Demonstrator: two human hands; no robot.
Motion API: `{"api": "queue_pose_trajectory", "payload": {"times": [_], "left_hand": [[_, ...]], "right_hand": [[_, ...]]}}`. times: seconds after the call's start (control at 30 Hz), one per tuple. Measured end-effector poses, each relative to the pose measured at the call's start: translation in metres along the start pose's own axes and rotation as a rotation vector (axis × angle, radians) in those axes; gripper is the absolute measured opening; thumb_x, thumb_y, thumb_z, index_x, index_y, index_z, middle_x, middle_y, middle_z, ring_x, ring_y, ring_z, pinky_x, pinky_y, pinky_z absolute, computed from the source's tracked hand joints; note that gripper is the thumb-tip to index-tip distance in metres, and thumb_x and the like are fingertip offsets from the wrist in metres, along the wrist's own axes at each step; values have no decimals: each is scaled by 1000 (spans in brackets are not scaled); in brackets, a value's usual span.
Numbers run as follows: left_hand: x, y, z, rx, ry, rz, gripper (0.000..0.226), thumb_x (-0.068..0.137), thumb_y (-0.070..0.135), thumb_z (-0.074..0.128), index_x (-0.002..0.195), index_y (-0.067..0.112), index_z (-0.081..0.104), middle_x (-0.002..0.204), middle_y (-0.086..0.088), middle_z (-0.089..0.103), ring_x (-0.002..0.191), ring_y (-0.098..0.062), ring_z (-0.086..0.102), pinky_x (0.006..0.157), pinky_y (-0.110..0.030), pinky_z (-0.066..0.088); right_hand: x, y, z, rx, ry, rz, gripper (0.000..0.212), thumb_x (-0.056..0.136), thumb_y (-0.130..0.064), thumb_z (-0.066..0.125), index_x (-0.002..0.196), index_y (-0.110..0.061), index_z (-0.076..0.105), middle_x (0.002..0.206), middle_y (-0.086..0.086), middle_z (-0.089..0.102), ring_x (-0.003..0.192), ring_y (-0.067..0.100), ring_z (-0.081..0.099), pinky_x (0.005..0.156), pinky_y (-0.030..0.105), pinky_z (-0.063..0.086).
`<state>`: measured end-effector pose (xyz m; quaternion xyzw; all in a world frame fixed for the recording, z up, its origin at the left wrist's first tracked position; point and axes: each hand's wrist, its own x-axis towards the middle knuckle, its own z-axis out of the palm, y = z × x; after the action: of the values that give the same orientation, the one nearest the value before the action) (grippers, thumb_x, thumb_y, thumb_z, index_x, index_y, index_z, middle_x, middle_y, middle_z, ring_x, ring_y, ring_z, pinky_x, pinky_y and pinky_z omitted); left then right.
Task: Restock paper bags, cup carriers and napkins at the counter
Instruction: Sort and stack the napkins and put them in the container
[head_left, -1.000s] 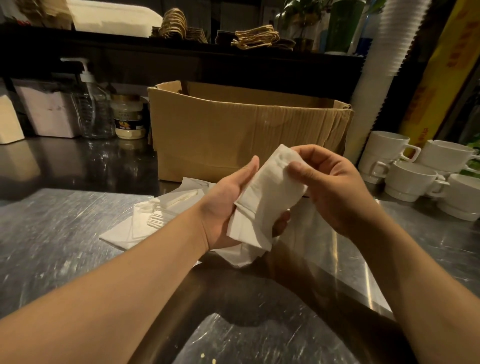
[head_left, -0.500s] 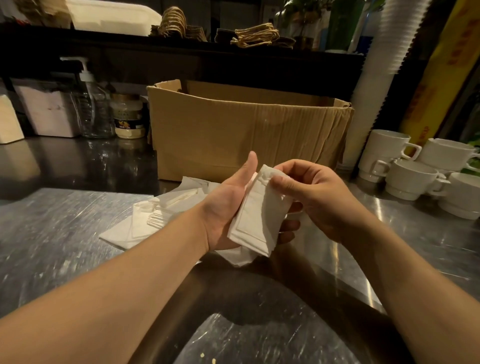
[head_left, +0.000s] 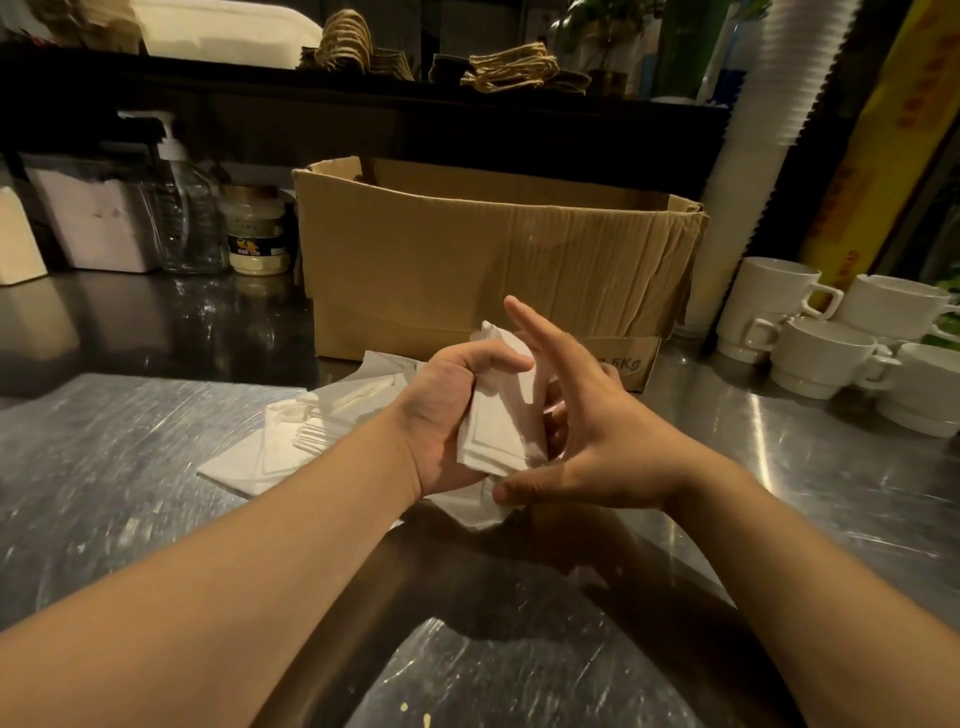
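We note the left hand (head_left: 447, 415) now grips the folded napkin (head_left: 501, 415), fingers curled; the right hand (head_left: 597, 436) has released its pinch, fingers wide, pressing flat. Spare napkins (head_left: 291, 441) lie at nine o'clock on the bench (head_left: 104, 467). Folding appears complete.

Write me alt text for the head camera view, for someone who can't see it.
The left hand grips a folded stack of white napkins above a steel counter, with the open right hand against it. More napkins lie beneath, before an open cardboard box; white mugs stand right.
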<state>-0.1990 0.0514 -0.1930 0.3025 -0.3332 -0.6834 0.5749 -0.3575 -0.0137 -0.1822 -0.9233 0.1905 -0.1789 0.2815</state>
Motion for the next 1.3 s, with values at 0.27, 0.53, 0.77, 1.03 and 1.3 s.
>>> {"api": "queue_pose_trajectory", "payload": {"times": [0.27, 0.53, 0.77, 1.03, 1.3], "left_hand": [[0, -1, 2, -15, 74, 0, 42, 81, 18, 56, 122, 11, 63, 96, -16, 65, 88, -31, 67, 79, -43, 56], [1, 2, 5, -68, 100, 30, 24, 80, 26, 57, 93, 11, 69, 85, -12, 62, 82, -26, 60, 75, -35, 55], [2, 4, 1, -93, 169, 41, 29, 88, 31, 51, 102, 10, 64, 91, -13, 63, 86, -27, 59, 85, -40, 49], [0, 5, 2, -68, 228, 29, 25, 93, 34, 48, 97, 13, 62, 80, -10, 63, 74, -23, 61, 75, -36, 52], [1, 5, 3, -53, 246, 0, 25, 93, 35, 50, 102, 14, 61, 76, -8, 62, 67, -22, 62, 67, -32, 54]], "right_hand": [[0, -4, -1, -114, 39, -33, 129, 67, -37, 94, 145, -70, -3, 148, -34, 16, 141, 14, 22, 113, 57, 39], [1, 6, 2, -113, 117, -89, 128, 63, -49, 92, 148, -65, -1, 158, -24, 15, 145, 19, 21, 114, 50, 40], [6, 17, 2, -197, 283, -222, 78, 71, -66, 76, 138, -46, 42, 150, -14, 29, 143, 18, 29, 111, 48, 43], [5, 16, 5, -319, 321, -311, 32, 79, -46, 78, 107, -39, 64, 126, -18, 49, 124, 14, 36, 100, 45, 38], [4, 13, 6, -322, 294, -353, 20, 81, -51, 69, 97, -38, 67, 114, -20, 54, 117, 12, 41, 96, 40, 35]]}}
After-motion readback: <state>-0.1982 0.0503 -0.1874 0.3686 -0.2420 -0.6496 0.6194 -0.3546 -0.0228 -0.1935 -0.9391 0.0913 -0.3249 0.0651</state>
